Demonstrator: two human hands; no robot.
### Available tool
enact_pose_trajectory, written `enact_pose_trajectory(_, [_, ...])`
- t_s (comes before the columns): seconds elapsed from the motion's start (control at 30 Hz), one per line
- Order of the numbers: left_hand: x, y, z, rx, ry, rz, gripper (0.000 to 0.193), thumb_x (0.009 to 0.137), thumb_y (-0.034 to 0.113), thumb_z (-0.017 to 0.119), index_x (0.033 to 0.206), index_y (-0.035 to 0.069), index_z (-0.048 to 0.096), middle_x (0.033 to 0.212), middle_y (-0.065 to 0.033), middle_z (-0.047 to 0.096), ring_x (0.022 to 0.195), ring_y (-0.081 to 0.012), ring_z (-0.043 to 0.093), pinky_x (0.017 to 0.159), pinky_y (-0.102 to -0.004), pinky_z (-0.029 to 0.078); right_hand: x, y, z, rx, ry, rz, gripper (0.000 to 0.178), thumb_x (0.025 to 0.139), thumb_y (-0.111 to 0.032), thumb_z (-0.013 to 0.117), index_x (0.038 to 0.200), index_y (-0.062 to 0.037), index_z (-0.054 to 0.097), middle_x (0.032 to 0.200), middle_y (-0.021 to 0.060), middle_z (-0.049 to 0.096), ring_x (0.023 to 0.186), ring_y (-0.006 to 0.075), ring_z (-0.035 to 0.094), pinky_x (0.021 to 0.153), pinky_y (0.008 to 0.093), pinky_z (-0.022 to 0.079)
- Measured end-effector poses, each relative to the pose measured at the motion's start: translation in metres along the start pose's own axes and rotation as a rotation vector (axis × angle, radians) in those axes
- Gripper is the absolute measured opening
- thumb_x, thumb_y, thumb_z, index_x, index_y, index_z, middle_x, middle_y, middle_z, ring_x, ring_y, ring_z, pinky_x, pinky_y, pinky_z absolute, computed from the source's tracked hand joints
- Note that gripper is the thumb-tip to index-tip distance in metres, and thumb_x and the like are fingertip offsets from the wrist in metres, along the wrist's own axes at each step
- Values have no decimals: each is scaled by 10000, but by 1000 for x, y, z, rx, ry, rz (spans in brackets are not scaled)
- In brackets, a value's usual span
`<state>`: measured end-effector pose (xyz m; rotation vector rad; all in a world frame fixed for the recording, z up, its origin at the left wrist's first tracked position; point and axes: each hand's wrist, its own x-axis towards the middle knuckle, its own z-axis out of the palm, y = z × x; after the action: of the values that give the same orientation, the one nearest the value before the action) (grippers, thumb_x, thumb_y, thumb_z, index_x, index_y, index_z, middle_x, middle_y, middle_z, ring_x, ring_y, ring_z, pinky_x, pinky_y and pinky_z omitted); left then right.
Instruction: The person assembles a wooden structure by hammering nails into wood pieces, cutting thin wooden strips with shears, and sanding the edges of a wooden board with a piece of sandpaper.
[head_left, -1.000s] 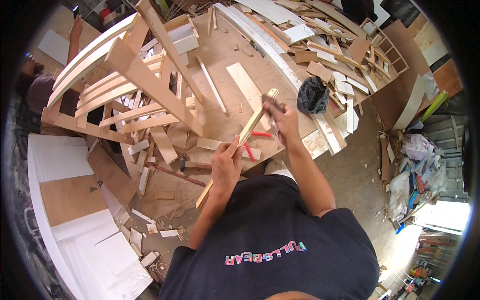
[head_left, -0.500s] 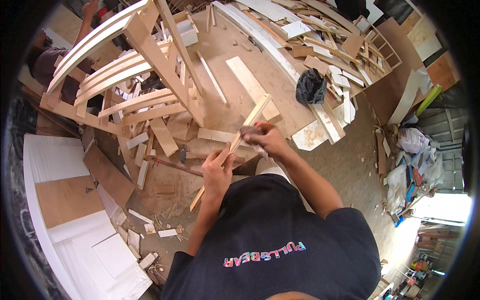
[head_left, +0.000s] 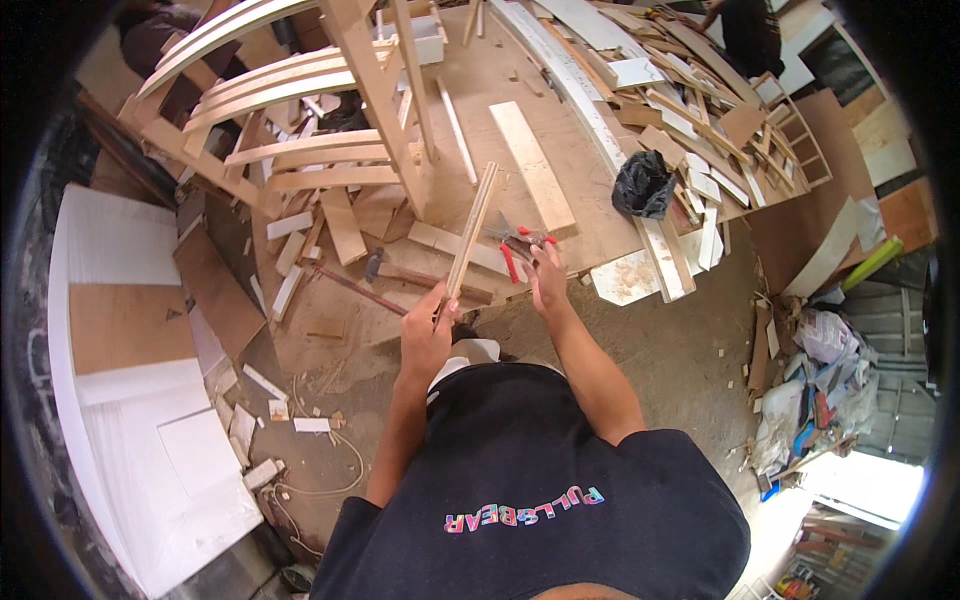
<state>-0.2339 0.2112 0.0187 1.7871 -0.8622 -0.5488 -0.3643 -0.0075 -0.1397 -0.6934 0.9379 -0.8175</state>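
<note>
My left hand [head_left: 427, 328] is closed around the lower part of a long, narrow wooden strip [head_left: 471, 232] with grooves along its length. The strip points up and away over the bench. My right hand [head_left: 547, 281] is beside it at the bench's near edge, fingers bent. At its fingertips are a small brownish piece, too unclear to name, and red-handled pliers [head_left: 507, 262] with grey metal jaws. How far the fingers grip either one is partly hidden. A hammer [head_left: 425, 281] lies on the bench left of the strip.
A curved wooden frame [head_left: 370, 100] stands on the bench [head_left: 470, 90] at left. Flat boards [head_left: 535, 165], a black plastic bag [head_left: 643, 185] and piled offcuts [head_left: 690, 120] lie beyond. White panels [head_left: 130, 400] are at left, and bagged scraps [head_left: 820, 360] at right. Other people are at the far side.
My right hand has come away from the wooden strip and down to the right, by the pliers. The strip now stands steeper in my left hand. The whole view has shifted.
</note>
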Motion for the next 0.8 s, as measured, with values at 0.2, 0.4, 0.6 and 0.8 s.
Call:
enact_pose_trajectory(0.2, [-37,9,-13,-144,-101,-234,425,1082,181,490,1470,46,597,933,-77,754,719,-96,653,650,-266,539,-69,13,-4,-515,-222,-124,766,994,-254,694,1632,-37,330,1490,209,539,1237,277,645,1021,372,514])
enact_pose_trajectory(0.4, [-59,15,-46,-92,-269,-160,422,1085,257,479,1392,35,665,815,-46,721,591,-97,613,567,-266,526,-153,-62,44,147,-553,-15,790,1034,-211,632,1687,-133,194,1504,212,508,1095,264,715,857,367,579])
enact_pose_trajectory(0.6, [-39,0,-93,-139,-479,-214,388,1084,202,489,1366,19,682,773,-39,691,561,-92,590,531,-274,508,-154,-83,67,-117,-346,-102,649,1059,-219,620,1624,-132,313,1274,153,684,896,242,771,658,300,592])
enact_pose_trajectory(0.8, [10,-16,-152,-14,-635,-121,252,1053,154,532,1158,11,711,802,-100,686,606,-182,644,574,-349,515,-157,-56,119,-29,-211,-216,530,1072,-216,625,1565,-146,444,1202,100,733,837,182,774,573,281,621])
